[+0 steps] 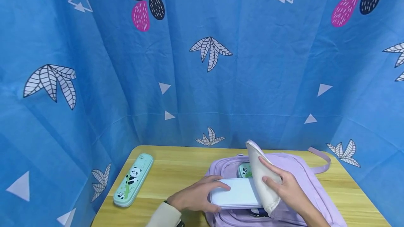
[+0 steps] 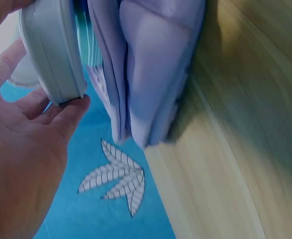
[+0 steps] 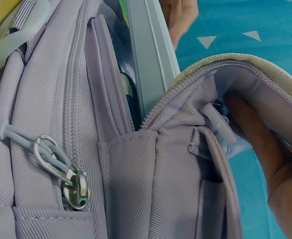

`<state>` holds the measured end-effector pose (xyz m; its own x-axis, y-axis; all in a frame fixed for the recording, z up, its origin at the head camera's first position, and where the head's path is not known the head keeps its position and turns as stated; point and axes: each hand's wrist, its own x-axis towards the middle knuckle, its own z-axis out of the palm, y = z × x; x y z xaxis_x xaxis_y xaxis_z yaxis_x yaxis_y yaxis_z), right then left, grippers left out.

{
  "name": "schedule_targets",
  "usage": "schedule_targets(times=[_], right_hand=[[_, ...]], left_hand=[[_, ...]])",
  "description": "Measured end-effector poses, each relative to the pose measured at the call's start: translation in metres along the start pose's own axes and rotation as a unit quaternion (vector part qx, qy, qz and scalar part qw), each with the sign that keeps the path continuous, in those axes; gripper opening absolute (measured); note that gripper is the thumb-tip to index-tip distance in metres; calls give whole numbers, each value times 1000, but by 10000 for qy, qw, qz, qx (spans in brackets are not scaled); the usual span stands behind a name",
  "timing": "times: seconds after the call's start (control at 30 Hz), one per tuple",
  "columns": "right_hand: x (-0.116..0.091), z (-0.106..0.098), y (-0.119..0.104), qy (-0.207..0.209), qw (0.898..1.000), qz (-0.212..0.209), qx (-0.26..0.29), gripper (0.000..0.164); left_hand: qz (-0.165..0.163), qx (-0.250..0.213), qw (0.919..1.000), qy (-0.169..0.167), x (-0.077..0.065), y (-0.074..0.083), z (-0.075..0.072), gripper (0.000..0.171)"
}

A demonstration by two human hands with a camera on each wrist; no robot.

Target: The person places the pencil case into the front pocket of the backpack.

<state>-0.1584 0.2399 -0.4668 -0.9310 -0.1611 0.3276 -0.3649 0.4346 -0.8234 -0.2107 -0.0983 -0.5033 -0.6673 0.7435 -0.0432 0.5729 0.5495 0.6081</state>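
A lilac backpack (image 1: 303, 174) lies on the table with its front pocket unzipped. My left hand (image 1: 200, 192) grips the left end of a pale blue, flat rectangular case (image 1: 238, 192), thumb and fingers on opposite edges. The case's right part sits inside the pocket opening, behind the flap. My right hand (image 1: 285, 186) holds the pocket's pale-lined flap (image 1: 263, 181) pulled up and away; in the right wrist view its fingers (image 3: 257, 129) are on the flap's inner side. Inside the pocket, a green panda case (image 1: 244, 170) shows partly, beside the pale blue one.
Another mint-green panda pencil case (image 1: 134, 179) lies on the table's left side. A dark item (image 1: 258, 212) shows partly at the pocket's lower edge. A strap (image 1: 322, 160) extends at the backpack's right. Blue patterned curtain (image 1: 208, 90) surrounds the wooden table (image 1: 176, 164).
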Motion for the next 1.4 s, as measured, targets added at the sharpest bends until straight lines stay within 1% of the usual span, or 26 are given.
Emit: schedule_targets(times=[0.2,0.4,0.5,0.57,0.67,0.8,0.97,1.1,1.23,1.33,1.4], right_hand=[[0,2,-2,-39,9998,103,180,56],[0,2,-2,-107,9990,304,303,57],[0,2,-2,-142,9983,412,384,57],[0,1,-2,-147,9979,472,415,57],[0,1,-2,-115,9977,524,419,58],[0,0,-1,-54,9982,488,345,58],[0,-1,0,-3,9988,437,235,58],[0,-2,2,-10,9985,469,273,58],[0,-2,2,-24,9984,471,308,58],[0,-1,1,-29,9984,462,311,58],[0,-1,1,-29,9984,468,319,58]], left_hand=[[89,-6,10000,38,20,11,12,59],[1,56,10000,48,40,25,20,60],[-9,2,10000,74,45,28,23,62],[20,-66,9999,102,47,27,25,63],[29,-291,9994,203,45,24,27,64],[-56,-647,9970,413,37,20,27,69],[-132,-902,9929,767,28,14,28,74],[-219,-1048,9884,1078,21,7,29,75],[-190,-1016,9858,1324,16,2,30,73],[-183,-926,9852,1429,14,1,31,72],[-263,-880,9851,1455,13,2,32,72]])
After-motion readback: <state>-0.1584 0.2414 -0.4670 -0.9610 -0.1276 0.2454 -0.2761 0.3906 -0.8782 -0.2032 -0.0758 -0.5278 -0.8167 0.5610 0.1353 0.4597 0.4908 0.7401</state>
